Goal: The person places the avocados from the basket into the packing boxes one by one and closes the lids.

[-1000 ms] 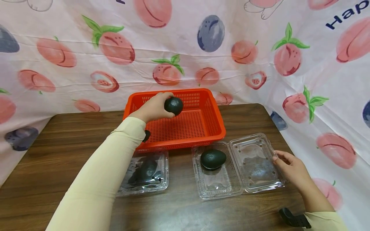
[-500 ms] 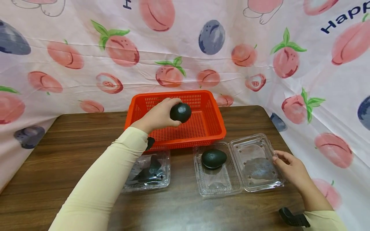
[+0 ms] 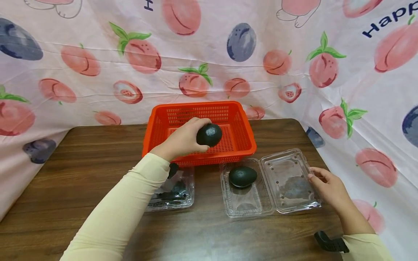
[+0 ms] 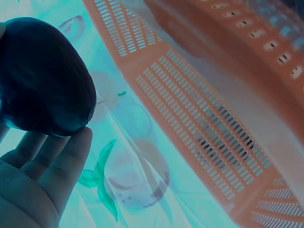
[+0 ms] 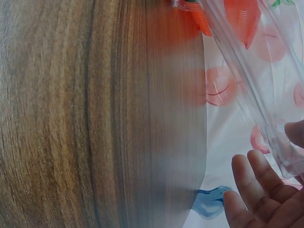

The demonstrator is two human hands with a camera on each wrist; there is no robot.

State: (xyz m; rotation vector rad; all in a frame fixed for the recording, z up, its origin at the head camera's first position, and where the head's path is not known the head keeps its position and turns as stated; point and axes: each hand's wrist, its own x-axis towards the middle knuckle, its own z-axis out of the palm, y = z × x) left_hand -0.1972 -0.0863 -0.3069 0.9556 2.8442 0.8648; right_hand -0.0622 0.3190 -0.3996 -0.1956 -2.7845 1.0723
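My left hand [image 3: 183, 141] grips a dark green avocado [image 3: 209, 135] over the front part of the red basket [image 3: 209, 158]. In the left wrist view the avocado [image 4: 45, 78] sits above the fingertips. A second avocado [image 3: 243, 176] lies in the back of an opened clear plastic clamshell box [image 3: 245, 208] in front of the basket. The box's lid [image 3: 290, 185] is folded out to the right. My right hand [image 3: 331, 190] pinches the lid's right edge between thumb and fingers; the right wrist view shows the lid's edge [image 5: 251, 95] close by the thumb.
A closed clear clamshell box [image 3: 176, 195] with dark contents stands at left front of the basket, partly hidden by my left forearm. The wooden table [image 3: 98, 163] ends at a fruit-print cloth [image 3: 212, 47] behind and to the right.
My left hand has moved to the right and nearer, carrying the avocado from mid-basket toward the front rim. My right hand stays on the lid edge. The view has shifted slightly.
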